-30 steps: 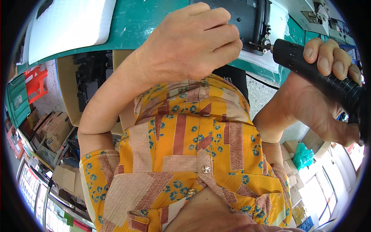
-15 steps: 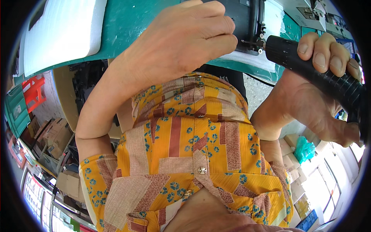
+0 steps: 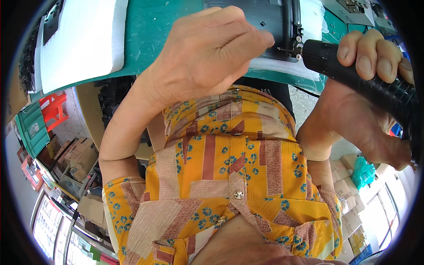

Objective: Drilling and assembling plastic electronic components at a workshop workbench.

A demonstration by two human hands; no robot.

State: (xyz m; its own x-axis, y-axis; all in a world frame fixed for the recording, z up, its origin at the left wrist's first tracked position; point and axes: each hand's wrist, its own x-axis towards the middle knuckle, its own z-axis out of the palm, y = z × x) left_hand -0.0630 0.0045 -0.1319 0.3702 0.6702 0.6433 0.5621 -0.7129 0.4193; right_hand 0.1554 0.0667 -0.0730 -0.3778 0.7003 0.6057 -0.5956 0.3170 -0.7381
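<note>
At the near edge of the green counter, seen from the head camera, both hands work close together over a dark flat panel that lies on the green surface. The right hand is wrapped tight around the ribbed black grip of a powered screwdriver, fingers curled over the top and clamped on the barrel. The tool's slim metal bit meets the panel's near edge. The left hand hovers just beside that spot, its fingers drawn together with the tips pinched close at the bit; whether they grip a screw I cannot tell, since anything there is too small to see.

A strip of white foam runs under the panel's edge, soft and slightly ragged, and a larger white foam slab with a rounded corner lies on the counter's left part, well apart from the hands. Between slab and panel the green top is bare and smooth. Two black cables run upright across the panel.

Below the counter's edge the room drops away: a patterned orange shirt with a metal snap fills the middle, a red plastic stool and a green crate sit at left, and brown cardboard boxes crowd the floor beside them.
</note>
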